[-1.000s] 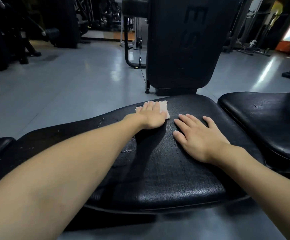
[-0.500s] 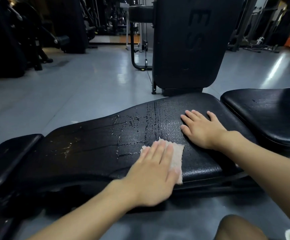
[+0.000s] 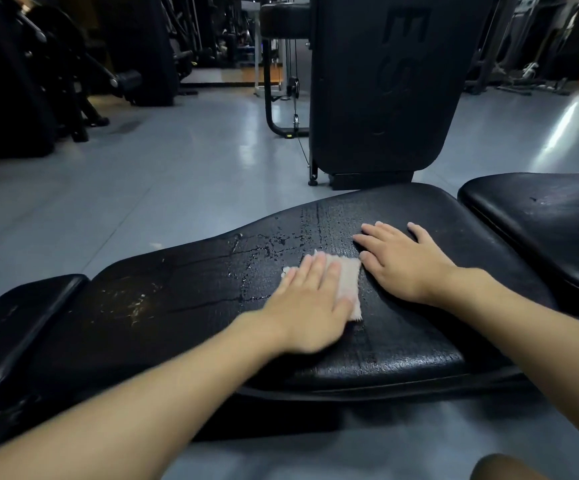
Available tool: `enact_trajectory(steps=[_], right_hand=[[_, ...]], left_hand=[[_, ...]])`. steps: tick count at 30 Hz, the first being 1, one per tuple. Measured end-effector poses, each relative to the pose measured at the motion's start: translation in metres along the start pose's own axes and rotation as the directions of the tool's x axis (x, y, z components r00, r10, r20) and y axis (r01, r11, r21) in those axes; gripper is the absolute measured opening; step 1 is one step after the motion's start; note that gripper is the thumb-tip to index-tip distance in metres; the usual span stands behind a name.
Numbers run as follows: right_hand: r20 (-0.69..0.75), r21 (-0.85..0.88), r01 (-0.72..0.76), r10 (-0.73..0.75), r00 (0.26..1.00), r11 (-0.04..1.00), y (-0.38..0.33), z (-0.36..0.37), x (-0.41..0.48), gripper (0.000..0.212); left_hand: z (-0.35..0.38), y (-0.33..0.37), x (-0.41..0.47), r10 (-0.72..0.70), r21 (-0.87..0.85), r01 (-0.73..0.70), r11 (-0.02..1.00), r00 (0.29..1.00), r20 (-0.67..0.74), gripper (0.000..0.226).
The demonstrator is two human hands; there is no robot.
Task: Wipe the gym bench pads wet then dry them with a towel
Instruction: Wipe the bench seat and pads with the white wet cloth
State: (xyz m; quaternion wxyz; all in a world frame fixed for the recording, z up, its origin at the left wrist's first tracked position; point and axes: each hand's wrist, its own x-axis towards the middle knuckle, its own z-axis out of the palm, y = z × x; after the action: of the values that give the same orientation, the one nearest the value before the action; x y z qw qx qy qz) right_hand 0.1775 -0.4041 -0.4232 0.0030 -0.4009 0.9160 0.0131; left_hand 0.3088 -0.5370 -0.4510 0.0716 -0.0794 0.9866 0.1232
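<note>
The long black textured vinyl bench pad (image 3: pixel 184 306) runs across the foreground, and a small pale beige cloth (image 3: pixel 348 275) lies flat on it, a little right of the pad's middle. The left hand (image 3: pixel 310 306) rests on top of the cloth, palm down, fingers straight and close together, pressing the cloth against the vinyl; its outline is slightly blurred. Only the cloth's far edge and right-hand side show past the fingers.

The right hand (image 3: pixel 405 265) lies flat on the bare pad just beside the cloth's right edge, fingers straight and spread, holding nothing (whether the thumb actually touches the cloth cannot be told).

Thin wet streaks and droplets (image 3: pixel 301 233) glisten on the pad beyond and to the left of the cloth, and a dull scuffed patch (image 3: pixel 125 299) sits further left. A smaller black cushion (image 3: pixel 21 317) adjoins the pad's left end, and a smooth black seat pad (image 3: pixel 540 230) sits close by on the right, with a narrow gap between them. Behind the bench stands a tall black machine housing (image 3: pixel 385 81) on a glossy grey floor (image 3: pixel 142 188).
</note>
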Motion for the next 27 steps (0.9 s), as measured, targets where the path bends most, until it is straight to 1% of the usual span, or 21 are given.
enact_trajectory(steps=[7, 11, 14, 19, 23, 27], right_hand=[[-0.006, -0.053, -0.002, 0.001, 1.0, 0.999, 0.0, 0.004, 0.0, 0.052], [-0.009, -0.064, -0.004, 0.003, 1.0, 0.998, -0.001, 0.005, 0.001, 0.052], [-0.01, -0.068, -0.004, 0.004, 1.0, 0.998, -0.001, 0.006, 0.001, 0.052], [-0.013, -0.06, -0.001, 0.0, 1.0, 0.998, -0.001, 0.004, 0.001, 0.052], [-0.01, -0.06, -0.006, 0.006, 1.0, 0.998, -0.002, 0.004, 0.001, 0.052], [-0.001, -0.064, -0.011, 0.011, 1.0, 0.998, -0.006, 0.002, -0.002, 0.052]], left_hand=[[-0.028, -0.037, 0.116, -0.137, -0.065, 0.135, 0.989, 0.99, -0.018, 0.065], [-0.04, -0.049, 0.156, -0.195, -0.059, 0.193, 0.979, 0.981, -0.023, 0.066], [-0.045, -0.052, 0.168, -0.218, -0.059, 0.217, 0.974, 0.976, -0.016, 0.067], [-0.037, -0.046, 0.144, -0.191, -0.055, 0.188, 0.981, 0.98, -0.05, 0.065], [-0.025, -0.032, 0.082, -0.114, -0.054, 0.111, 0.992, 0.992, -0.046, 0.064], [-0.004, -0.015, 0.006, -0.033, -0.018, 0.032, 0.999, 0.998, -0.061, 0.063]])
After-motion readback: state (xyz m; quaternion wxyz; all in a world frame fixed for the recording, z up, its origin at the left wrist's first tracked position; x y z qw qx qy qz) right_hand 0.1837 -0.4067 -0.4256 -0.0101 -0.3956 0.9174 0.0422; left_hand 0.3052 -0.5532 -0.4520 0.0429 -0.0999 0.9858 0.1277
